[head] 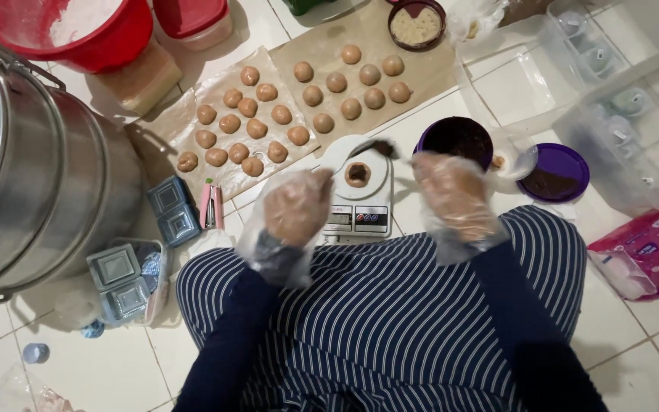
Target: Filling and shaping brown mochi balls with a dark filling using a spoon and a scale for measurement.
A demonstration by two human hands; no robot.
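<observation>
A white kitchen scale (360,217) stands on the tiled floor in front of my knees. On its round plate lies a flattened piece of brown dough (358,175) with dark filling in the middle. My right hand (451,194), in a thin clear plastic glove, holds a spoon (379,147) whose dark-loaded tip is over the plate's far edge. My left hand (297,204), also gloved, hovers at the scale's left side with curled fingers; whether it holds anything is hidden. A purple tub of dark filling (455,139) sits just beyond my right hand.
Many brown dough balls lie on two brown paper sheets (242,126) (352,80). A big steel pot (32,175) and red bucket (78,30) are at left. A purple lid (554,174), clear plastic boxes (619,114), and a pink packet (650,248) are at right. Small square tins (169,210) lie by my left knee.
</observation>
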